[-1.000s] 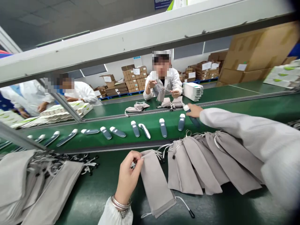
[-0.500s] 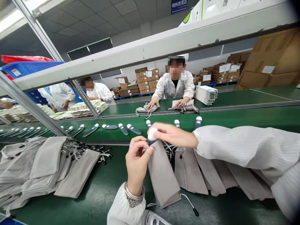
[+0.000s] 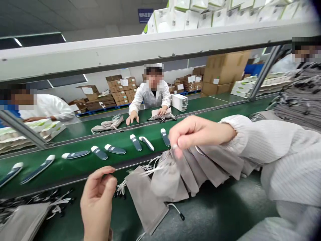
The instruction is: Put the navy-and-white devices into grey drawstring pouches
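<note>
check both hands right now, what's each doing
left hand: open, holding nothing
right hand: pinched shut on the neck of a grey drawstring pouch

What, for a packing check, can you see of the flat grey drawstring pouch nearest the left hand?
The flat grey drawstring pouch is a long, soft, rectangular sleeve of matte, felt-like fabric, lying diagonally on the green bench. A white cord with a dark tip trails from its lower right edge, and white cords bunch beside its upper end. Other grey pouches overlap its upper right side. The left hand is beside it, not touching.
</note>
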`<state>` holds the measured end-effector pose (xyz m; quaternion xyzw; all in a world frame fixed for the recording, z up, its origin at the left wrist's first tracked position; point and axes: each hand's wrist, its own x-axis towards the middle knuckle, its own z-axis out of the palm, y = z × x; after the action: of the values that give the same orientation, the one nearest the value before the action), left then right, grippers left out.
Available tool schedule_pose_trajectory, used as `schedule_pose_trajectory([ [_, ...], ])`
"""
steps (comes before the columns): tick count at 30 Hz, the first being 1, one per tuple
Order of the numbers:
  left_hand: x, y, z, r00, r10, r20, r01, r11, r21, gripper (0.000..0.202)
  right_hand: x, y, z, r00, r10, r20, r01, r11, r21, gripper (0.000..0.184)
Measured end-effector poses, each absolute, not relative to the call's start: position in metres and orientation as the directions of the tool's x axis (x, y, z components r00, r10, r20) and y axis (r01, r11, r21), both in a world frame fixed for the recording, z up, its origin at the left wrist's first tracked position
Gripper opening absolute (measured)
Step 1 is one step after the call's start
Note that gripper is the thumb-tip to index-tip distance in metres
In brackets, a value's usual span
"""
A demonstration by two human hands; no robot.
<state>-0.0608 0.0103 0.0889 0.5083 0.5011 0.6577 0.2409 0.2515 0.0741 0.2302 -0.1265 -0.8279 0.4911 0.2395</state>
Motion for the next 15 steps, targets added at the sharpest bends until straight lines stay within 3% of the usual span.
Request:
schedule_pose_trajectory([
  [3, -0.072, 0.026, 0.055, -0.175, 0.896, 0.408, 0.596, -0.233, 0.769, 0.032, 0.262, 0.079, 0.226, -0.643, 0.685, 0.343, -0.110, 0.361, -0.926, 0.028],
  [6, -0.081, 0.035, 0.027, -0.074, 0.932, 0.354, 0.822, -0.144, 0.550, 0.030, 0.272, 0.098, 0.203, -0.514, 0.841, 0.168, -0.037, 0.174, -0.984, 0.033],
  [11, -0.083, 0.037, 0.009, -0.009, 0.943, 0.332, 0.927, -0.116, 0.355, 0.028, 0.296, 0.165, 0.143, -0.357, 0.923, -0.144, 0.384, 0.004, -0.923, 0.032],
  [15, -0.080, 0.039, 0.004, 0.012, 0.914, 0.406, 0.958, -0.127, 0.258, 0.026, 0.318, 0.227, 0.114, -0.165, 0.984, -0.075, 0.714, 0.066, -0.697, 0.017],
])
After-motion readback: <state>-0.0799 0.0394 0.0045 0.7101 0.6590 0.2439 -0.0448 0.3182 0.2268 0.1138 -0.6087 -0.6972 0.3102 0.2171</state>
